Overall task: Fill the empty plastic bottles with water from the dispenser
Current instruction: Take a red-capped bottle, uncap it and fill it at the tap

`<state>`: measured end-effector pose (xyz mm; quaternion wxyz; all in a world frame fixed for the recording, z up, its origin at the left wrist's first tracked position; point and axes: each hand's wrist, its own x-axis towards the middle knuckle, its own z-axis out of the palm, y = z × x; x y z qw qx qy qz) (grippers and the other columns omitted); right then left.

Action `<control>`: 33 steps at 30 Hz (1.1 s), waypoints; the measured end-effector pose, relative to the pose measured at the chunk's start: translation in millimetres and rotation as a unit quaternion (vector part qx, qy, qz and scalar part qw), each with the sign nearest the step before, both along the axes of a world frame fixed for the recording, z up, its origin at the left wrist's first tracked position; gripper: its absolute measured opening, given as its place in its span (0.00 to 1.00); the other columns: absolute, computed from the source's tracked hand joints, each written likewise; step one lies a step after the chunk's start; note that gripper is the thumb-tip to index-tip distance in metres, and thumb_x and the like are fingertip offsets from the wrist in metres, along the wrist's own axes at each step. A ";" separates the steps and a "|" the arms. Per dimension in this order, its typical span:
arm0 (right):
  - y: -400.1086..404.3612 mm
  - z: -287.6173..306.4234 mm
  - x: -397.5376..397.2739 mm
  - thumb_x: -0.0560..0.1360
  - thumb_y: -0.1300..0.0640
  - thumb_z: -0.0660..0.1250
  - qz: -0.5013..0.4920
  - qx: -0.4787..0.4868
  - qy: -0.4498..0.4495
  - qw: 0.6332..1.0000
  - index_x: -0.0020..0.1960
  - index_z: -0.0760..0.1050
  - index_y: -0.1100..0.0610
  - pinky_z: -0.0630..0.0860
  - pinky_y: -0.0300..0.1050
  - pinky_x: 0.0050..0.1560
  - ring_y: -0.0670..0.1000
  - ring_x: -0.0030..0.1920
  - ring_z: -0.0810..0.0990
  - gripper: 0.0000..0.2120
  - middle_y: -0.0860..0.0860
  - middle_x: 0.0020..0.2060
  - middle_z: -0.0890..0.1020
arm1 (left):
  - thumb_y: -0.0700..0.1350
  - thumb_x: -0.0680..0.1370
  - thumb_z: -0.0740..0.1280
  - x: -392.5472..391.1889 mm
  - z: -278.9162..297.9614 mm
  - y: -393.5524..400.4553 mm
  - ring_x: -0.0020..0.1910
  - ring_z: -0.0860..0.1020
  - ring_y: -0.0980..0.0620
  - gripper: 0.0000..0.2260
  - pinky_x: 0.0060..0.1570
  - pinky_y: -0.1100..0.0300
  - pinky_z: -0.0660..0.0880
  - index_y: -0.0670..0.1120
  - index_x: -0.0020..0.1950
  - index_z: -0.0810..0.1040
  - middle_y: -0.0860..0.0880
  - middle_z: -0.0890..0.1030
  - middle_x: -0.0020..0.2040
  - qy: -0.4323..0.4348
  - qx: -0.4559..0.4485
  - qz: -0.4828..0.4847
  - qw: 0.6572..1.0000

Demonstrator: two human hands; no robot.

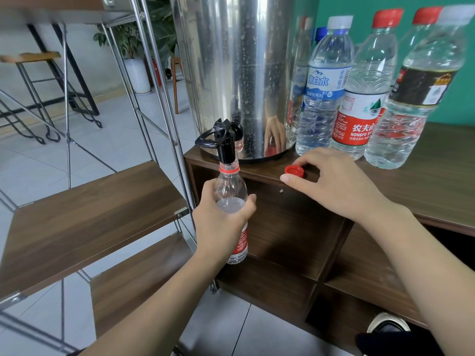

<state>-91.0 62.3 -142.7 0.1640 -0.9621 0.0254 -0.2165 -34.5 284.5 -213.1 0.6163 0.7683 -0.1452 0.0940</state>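
A steel water dispenser [241, 73] stands on the brown cabinet top [421, 181]. Its black tap [223, 140] sticks out over the cabinet's front edge. My left hand [218, 222] grips a clear bottle [230, 186] with a red label, upright, its open mouth right under the tap spout. Water fills the bottle up to about its shoulder. My right hand [334, 181] rests on the cabinet top with its fingers on a red cap [294, 170]. Three capped bottles stand to the right: a blue-labelled one [322, 98], a red-labelled one [359, 104] and a black-labelled one [416, 98].
A metal-framed rack with wooden shelves [90, 217] stands close on the left of the bottle. Open cabinet compartments [295, 227] lie below my hands. Stools and a potted plant [133, 47] stand farther back on the tiled floor.
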 end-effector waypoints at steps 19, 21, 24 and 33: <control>1.5 1.3 -0.7 0.73 0.27 0.59 0.003 0.001 0.001 1.000 0.57 0.81 0.47 0.72 0.58 0.65 0.49 0.59 0.76 0.29 0.44 0.54 0.81 | 0.52 0.72 0.81 -0.9 2.3 0.8 0.52 0.80 0.65 0.22 0.48 0.71 0.74 0.54 0.61 0.75 0.60 0.82 0.51 0.009 -0.004 -0.007 1.000; 0.3 -0.7 0.7 0.73 0.25 0.57 0.007 0.002 -0.003 1.000 0.56 0.81 0.46 0.73 0.58 0.65 0.48 0.58 0.76 0.29 0.43 0.53 0.80 | 0.52 0.72 0.81 -0.9 2.2 1.0 0.52 0.80 0.64 0.22 0.49 0.70 0.74 0.54 0.61 0.76 0.59 0.83 0.51 0.008 -0.007 -0.005 1.000; -1.8 -2.9 2.1 0.72 0.23 0.57 0.012 0.003 -0.011 1.000 0.55 0.80 0.45 0.73 0.58 0.64 0.47 0.56 0.77 0.30 0.41 0.51 0.80 | 0.51 0.72 0.81 -0.4 2.0 1.0 0.51 0.81 0.63 0.21 0.49 0.69 0.75 0.53 0.60 0.76 0.58 0.83 0.51 0.006 -0.011 -0.001 1.000; -2.9 -3.9 3.0 0.70 0.22 0.57 0.016 0.005 -0.012 1.000 0.54 0.80 0.43 0.73 0.58 0.64 0.47 0.56 0.76 0.29 0.41 0.51 0.80 | 0.52 0.72 0.81 0.5 1.6 1.2 0.52 0.80 0.64 0.22 0.48 0.73 0.74 0.54 0.61 0.76 0.59 0.83 0.53 0.002 -0.006 -0.005 1.000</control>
